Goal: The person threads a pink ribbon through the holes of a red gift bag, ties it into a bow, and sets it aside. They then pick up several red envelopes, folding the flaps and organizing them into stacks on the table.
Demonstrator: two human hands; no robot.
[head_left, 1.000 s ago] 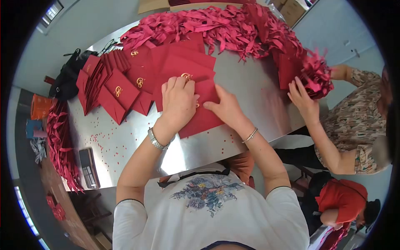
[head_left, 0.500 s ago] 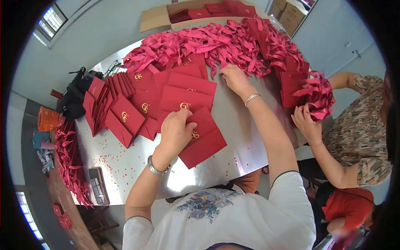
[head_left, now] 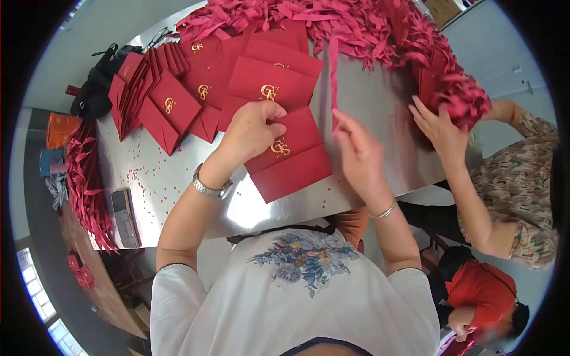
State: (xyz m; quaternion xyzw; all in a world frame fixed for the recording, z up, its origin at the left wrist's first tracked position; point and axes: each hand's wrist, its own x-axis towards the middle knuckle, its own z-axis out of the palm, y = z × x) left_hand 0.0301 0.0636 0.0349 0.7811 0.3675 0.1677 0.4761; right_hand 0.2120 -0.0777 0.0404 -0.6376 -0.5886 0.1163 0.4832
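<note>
Has just brought the right hand (head_left: 362,157) back from the heap of ribbons (head_left: 356,35), now with a single pink ribbon (head_left: 333,77) drawn out towards the body. Grips its near end between thumb and fingers, clamped together as far as the blur allows judging, and trails the rest over the desk (head_left: 380,89) towards the heap. Cannot tell whether quite free of the heap at the far end.

Keeps the left hand (head_left: 249,130) on the front envelope (head_left: 291,175), at its upper left part, just beside the gold letters. Holds thumb and fingers close together there; cannot tell whether pinching the red paper or only pressing on it. Has this envelope lying flat and slightly turned on the desk, near its front edge, partly overlapping the pile of envelopes (head_left: 267,74) behind.

So has, with this change, both a ribbon and an envelope under control, side by side yet apart, instead of an envelope alone.

Has more envelopes (head_left: 169,107) fanned out to the left, a phone (head_left: 124,218) near the left end of the desk, and small red dots scattered between. Shares the desk on the right with a co-worker's hand (head_left: 442,133), beside a blurred bunch of ribbons (head_left: 466,101).
</note>
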